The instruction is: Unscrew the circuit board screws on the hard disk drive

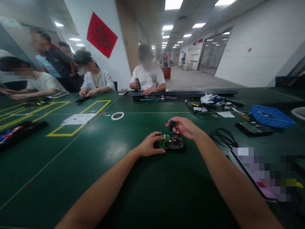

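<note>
Just under my hands, on the green table [100, 156], lies a hard drive [176, 145], its green circuit board [164, 143] facing up. My left hand [150, 144] clasps its left end, thumb and fingers spread across it; my right hand [183, 128] pinches a dark green tool handle [172, 125] above it, the tip indistinct. Beyond my left hand lies a white ring [116, 119]; right of my right, a black cable [225, 143] and a blue plastic tray [269, 122].
</note>
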Demonstrator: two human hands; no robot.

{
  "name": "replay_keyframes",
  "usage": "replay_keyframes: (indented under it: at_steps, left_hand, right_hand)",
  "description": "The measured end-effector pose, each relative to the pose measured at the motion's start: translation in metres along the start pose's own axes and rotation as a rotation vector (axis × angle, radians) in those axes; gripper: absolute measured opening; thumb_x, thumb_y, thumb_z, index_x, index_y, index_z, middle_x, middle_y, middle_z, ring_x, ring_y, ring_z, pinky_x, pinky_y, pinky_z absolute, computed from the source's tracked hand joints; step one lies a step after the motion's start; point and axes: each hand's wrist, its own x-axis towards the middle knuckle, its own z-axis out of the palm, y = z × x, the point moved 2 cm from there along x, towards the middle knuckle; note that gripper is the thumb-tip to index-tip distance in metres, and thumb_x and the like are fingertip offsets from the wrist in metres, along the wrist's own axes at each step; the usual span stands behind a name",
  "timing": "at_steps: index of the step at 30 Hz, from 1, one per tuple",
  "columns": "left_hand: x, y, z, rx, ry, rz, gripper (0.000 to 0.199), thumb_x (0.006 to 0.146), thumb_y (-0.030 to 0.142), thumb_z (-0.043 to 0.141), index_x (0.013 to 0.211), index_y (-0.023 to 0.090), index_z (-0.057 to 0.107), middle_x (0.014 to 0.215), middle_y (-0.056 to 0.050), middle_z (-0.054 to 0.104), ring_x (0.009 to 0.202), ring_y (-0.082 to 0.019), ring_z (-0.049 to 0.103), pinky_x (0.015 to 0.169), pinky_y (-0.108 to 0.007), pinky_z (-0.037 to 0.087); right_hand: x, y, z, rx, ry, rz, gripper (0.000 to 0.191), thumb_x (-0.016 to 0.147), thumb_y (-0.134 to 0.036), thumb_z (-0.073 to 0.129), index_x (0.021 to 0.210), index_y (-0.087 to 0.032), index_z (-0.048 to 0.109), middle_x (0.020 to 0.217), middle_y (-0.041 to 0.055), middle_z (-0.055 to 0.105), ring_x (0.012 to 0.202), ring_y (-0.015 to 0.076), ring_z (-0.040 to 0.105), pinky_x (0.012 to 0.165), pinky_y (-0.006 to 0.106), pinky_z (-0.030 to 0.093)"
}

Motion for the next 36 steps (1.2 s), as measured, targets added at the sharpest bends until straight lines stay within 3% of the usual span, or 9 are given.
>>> replay_keyframes:
  at_steps: [5,11,18,26,36]
  left_hand:
    - [-0.0001,0.0015,-0.001,0.001,-0.004,0.004,0.073,0.076,0.06,0.084,0.14,0.031,0.062,0.152,-0.011,0.045,0.141,-0.033,0.047,0.119,-0.05,0.041]
    - [-0.0003,0.0025,-0.0006,0.003,0.007,0.004,0.074,0.075,0.059,0.085,0.139,0.031,0.062,0.152,-0.011,0.046,0.141,-0.034,0.047,0.119,-0.051,0.04]
    - [-0.0005,0.0035,-0.0021,0.001,0.004,0.005,0.074,0.076,0.06,0.084,0.139,0.03,0.062,0.152,-0.01,0.046,0.141,-0.034,0.048,0.119,-0.05,0.041]
    - [-0.0006,0.0027,-0.0017,0.009,-0.004,0.001,0.073,0.076,0.06,0.084,0.139,0.03,0.062,0.153,-0.01,0.045,0.142,-0.033,0.046,0.119,-0.05,0.041]
    - [0.0,0.0015,-0.0016,0.005,-0.011,-0.007,0.074,0.076,0.061,0.084,0.14,0.031,0.061,0.153,-0.01,0.044,0.142,-0.034,0.046,0.118,-0.052,0.041]
  right_hand:
    - [0.0018,0.0013,-0.0041,0.07,0.024,0.011,0.009,0.092,-0.027,0.061,0.094,-0.018,0.061,0.1,0.0136,0.076,0.063,0.0135,0.059,0.053,0.024,0.047]
    - [0.0024,-0.0003,-0.0058,-0.021,0.026,-0.028,0.022,0.094,-0.028,0.061,0.115,-0.023,0.065,0.095,0.0068,0.071,0.062,0.0133,0.061,0.053,0.024,0.048]
    - [0.0045,-0.0023,-0.0079,-0.144,0.102,-0.089,0.018,0.089,-0.033,0.068,0.1,-0.019,0.071,0.08,0.0027,0.062,0.059,0.0114,0.053,0.046,0.024,0.036]
    - [0.0039,-0.0015,-0.0091,-0.19,0.15,-0.154,0.016,0.08,-0.032,0.073,0.083,-0.016,0.069,0.077,0.0038,0.066,0.059,0.0113,0.051,0.05,0.025,0.035]
    - [0.003,-0.0034,-0.006,-0.218,0.152,-0.121,0.015,0.085,-0.028,0.063,0.088,-0.016,0.07,0.093,0.0094,0.073,0.053,0.01,0.049,0.044,0.024,0.03]
